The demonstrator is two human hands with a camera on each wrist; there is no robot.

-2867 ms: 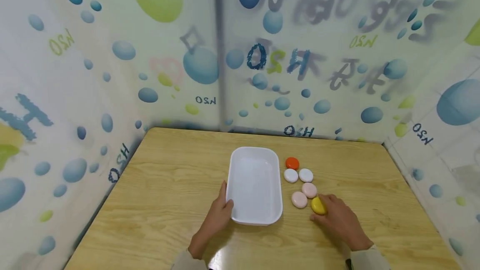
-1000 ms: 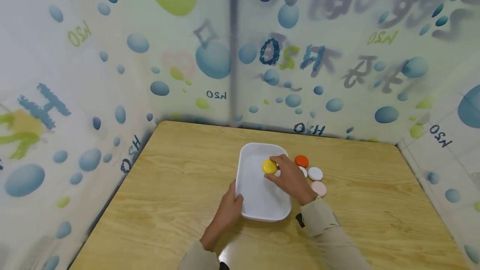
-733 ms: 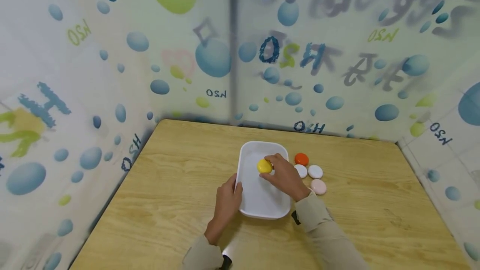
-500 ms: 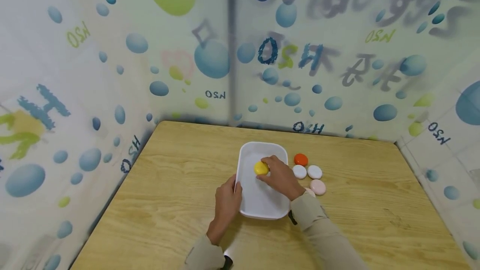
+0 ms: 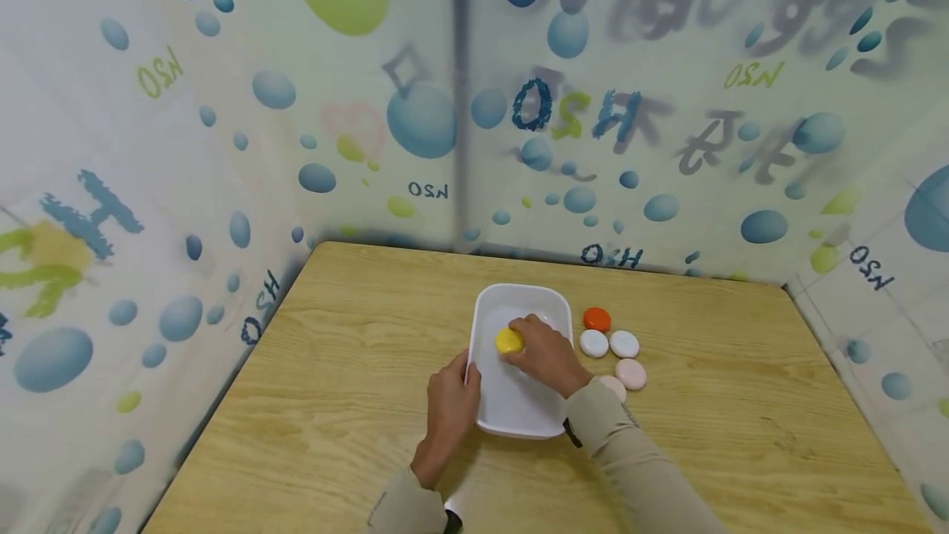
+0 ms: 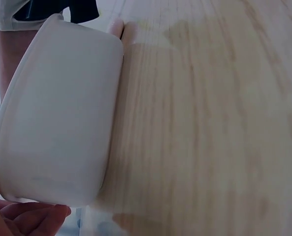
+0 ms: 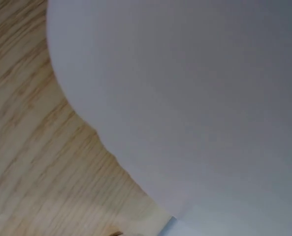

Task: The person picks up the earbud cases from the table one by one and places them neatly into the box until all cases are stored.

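Note:
A white rectangular tray (image 5: 519,402) with rounded corners stands on the wooden table. My left hand (image 5: 451,398) grips its left rim, thumb over the edge; the left wrist view has those fingers (image 6: 35,219) against the tray's outer wall (image 6: 62,113). Inside the tray, my right hand (image 5: 547,353) pinches a glossy yellow round disc (image 5: 507,341) between thumb and fingers, low over the tray floor. In the right wrist view a blurred pale surface (image 7: 185,98) fills most of the picture, and the yellow disc is out of sight.
Right of the tray lie a red disc (image 5: 596,319), two white discs (image 5: 594,343) and two pink discs (image 5: 631,374), the nearer pink one partly behind the right sleeve (image 5: 611,427). Walls with printed bubbles (image 5: 423,118) border the table (image 5: 356,336) at the back and sides.
My right hand has picked the yellow disc off the table and carried it left into the tray, lately lower and further left. My left hand keeps hold of the tray.

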